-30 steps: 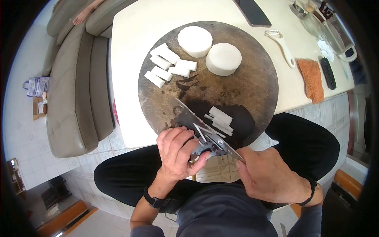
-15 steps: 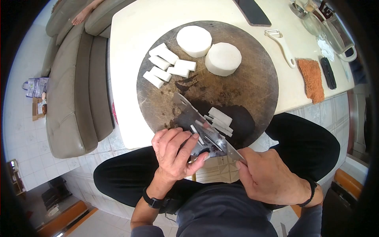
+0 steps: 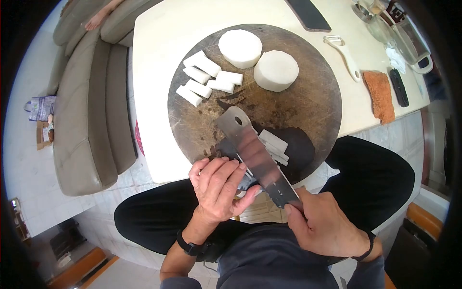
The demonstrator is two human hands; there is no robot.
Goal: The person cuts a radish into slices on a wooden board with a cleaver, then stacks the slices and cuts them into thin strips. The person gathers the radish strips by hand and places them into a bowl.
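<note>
My right hand (image 3: 327, 224) is closed round the handle end of a broad metal cleaver (image 3: 260, 154), whose blade slants up and left over the round wooden board (image 3: 308, 72). At the board's near edge, my left hand (image 3: 221, 190) has its fingertips bent down beside the blade; what lies under them is mostly hidden, with thin white strips just showing. Right of the blade rest thin white slices (image 3: 275, 142) on a dark wet patch. Several white blocks (image 3: 196, 74) lie at the board's upper left, near two thick white rounds (image 3: 240, 48).
On the white table (image 3: 154, 96) are a phone (image 3: 308, 14), a peeler (image 3: 344, 55), an orange cloth (image 3: 379, 96), a black case-like object (image 3: 399, 87) and glassware (image 3: 409, 43). A grey sofa (image 3: 86, 120) stands left. Someone's bare foot (image 3: 96, 20) shows at the upper left.
The cleaver has lifted and tilted, so its broad face now shows. My right hand has shifted slightly left and down. The left hand has barely moved.
</note>
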